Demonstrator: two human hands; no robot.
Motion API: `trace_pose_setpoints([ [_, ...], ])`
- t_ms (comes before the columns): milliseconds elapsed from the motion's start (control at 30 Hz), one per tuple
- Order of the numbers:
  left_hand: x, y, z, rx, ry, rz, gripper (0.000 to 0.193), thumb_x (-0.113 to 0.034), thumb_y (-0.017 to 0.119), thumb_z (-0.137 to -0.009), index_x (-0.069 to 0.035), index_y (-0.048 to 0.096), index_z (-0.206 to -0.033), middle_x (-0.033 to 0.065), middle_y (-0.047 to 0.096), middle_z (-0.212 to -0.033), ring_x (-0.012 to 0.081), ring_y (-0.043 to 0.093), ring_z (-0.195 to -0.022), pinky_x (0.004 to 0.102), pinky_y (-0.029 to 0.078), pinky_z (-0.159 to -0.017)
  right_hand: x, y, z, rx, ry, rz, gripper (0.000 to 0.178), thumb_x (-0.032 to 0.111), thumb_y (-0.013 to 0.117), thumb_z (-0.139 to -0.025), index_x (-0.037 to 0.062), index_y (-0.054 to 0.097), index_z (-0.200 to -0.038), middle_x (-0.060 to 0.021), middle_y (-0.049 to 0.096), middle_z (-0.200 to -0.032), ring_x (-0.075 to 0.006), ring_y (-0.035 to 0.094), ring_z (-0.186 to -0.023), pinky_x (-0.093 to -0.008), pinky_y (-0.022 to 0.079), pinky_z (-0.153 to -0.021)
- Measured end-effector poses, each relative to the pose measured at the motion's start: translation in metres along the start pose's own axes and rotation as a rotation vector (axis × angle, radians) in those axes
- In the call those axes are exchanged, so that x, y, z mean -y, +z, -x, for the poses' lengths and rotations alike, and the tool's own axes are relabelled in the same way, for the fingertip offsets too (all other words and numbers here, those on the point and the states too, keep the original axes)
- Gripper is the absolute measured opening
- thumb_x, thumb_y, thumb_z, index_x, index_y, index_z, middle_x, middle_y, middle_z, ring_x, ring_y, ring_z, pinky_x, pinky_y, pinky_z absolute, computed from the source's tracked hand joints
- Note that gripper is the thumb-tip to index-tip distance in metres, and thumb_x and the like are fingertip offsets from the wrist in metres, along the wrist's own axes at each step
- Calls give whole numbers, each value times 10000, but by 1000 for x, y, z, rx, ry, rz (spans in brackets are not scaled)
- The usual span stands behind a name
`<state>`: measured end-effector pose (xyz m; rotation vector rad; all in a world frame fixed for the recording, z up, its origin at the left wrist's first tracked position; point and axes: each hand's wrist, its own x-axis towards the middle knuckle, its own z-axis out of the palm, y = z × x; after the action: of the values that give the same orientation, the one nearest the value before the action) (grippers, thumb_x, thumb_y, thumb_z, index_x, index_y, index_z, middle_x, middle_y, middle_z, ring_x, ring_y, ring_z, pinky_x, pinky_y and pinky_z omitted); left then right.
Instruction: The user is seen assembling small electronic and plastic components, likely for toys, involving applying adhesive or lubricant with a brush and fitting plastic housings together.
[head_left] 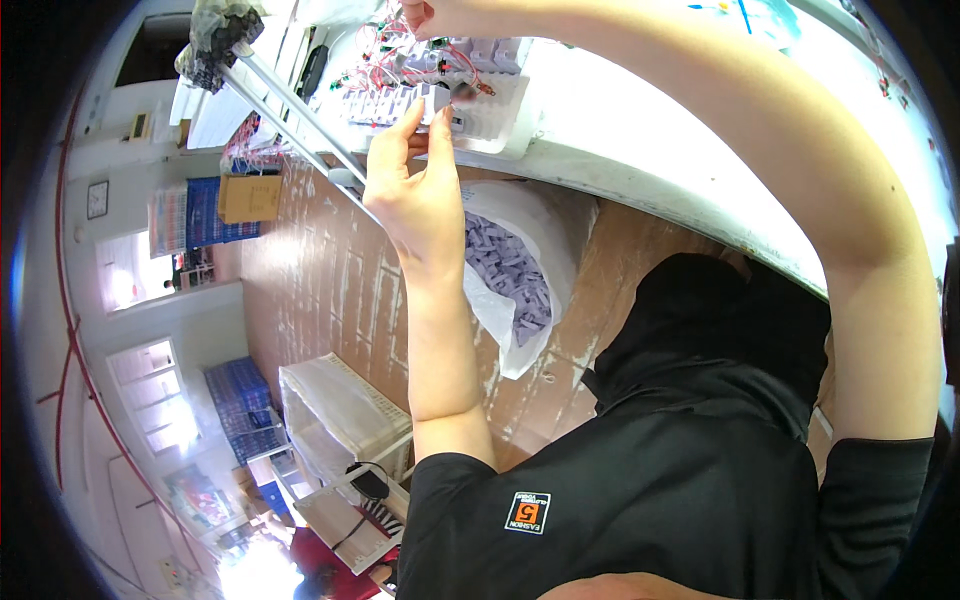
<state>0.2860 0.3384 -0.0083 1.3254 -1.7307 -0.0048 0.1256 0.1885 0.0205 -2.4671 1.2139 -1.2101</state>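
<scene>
My left hand (410, 190) pinches a small light-grey plastic piece (436, 101) between thumb and fingers, over the near edge of a white plastic tray (513, 122). Rows of similar grey pieces (375, 106) sit in that tray, with thin red wires (380, 72) tangled over them. At the upper edge my right hand (425, 16) is partly cut off, its visible fingers curled closed above the wires. What it holds, if anything, cannot be made out. A small dark part (463, 93) lies beside the pinched piece, blurred.
A white workbench (640, 140) runs along the upper right. Below it, a white sack (575, 235) full of grey plastic pieces (505, 265) stands on the wooden floor. Metal bars (300, 125) slant at left. Farther off are a white bin (335, 410), blue stacks (240, 405) and a cardboard box (250, 198).
</scene>
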Motion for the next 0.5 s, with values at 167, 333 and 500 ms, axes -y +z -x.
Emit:
trace_pose_setpoints([
  [167,1,10,-5,-22,148,-38,213,-33,771,-888,-8,750,-1099,77,725,-922,111,651,-746,264,543,-689,-8,-3,4,-24,-22,25,144,139,702,-702,90,782,-812,-168,726,-799,-342,723,-810,-440,570,-774],
  [333,8,0,-2,-13,125,-49,219,-14,764,-891,9,741,-1107,79,734,-963,106,661,-784,258,544,-731,9,2,4,-11,-15,-37,143,153,705,-714,74,777,-808,-182,724,-835,-354,714,-846,-448,558,-787],
  [500,18,-1,-2,-36,-100,217,223,14,735,-915,61,710,-1132,99,735,-1022,115,679,-874,253,546,-817,39,-42,35,139,-346,-56,212,223,737,-709,58,764,-840,-168,641,-1028,-346,584,-1075,-441,479,-915],
])
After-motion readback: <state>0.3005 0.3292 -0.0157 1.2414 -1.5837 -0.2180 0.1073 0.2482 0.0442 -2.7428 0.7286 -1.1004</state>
